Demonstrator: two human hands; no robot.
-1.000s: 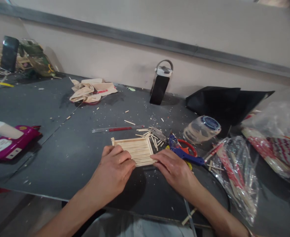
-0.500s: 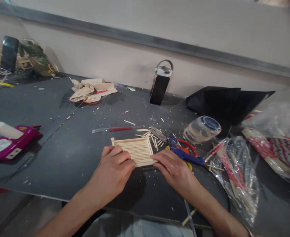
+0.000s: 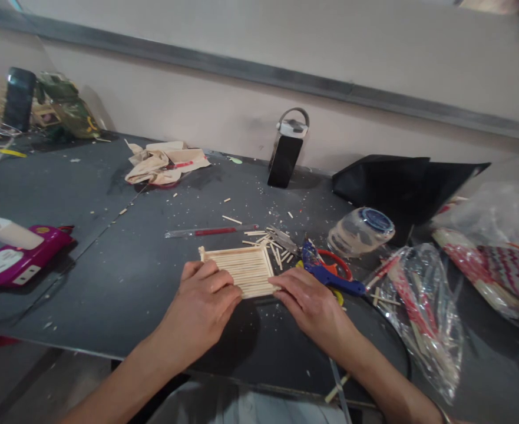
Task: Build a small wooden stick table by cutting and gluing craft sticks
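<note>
A small panel of thin wooden sticks (image 3: pixel 245 268), laid side by side with raised edge strips, is between my hands just above the dark table. My left hand (image 3: pixel 208 300) is closed on its left side, fingers curled over the near left corner. My right hand (image 3: pixel 306 297) pinches the near right corner between thumb and fingers. Short cut stick pieces (image 3: pixel 281 253) lie scattered behind the panel, beside metal pliers (image 3: pixel 283 240). Right of these is a blue glue gun (image 3: pixel 330 274) with a pair of red-handled scissors (image 3: pixel 341 264).
A clear jar with a blue lid (image 3: pixel 363 229) lies tilted at right, near plastic bags of sticks (image 3: pixel 427 318). A red pen (image 3: pixel 215 231) lies behind the panel. A phone (image 3: pixel 286 162) leans on a bottle at the wall. Left is a purple power socket box (image 3: pixel 25 256).
</note>
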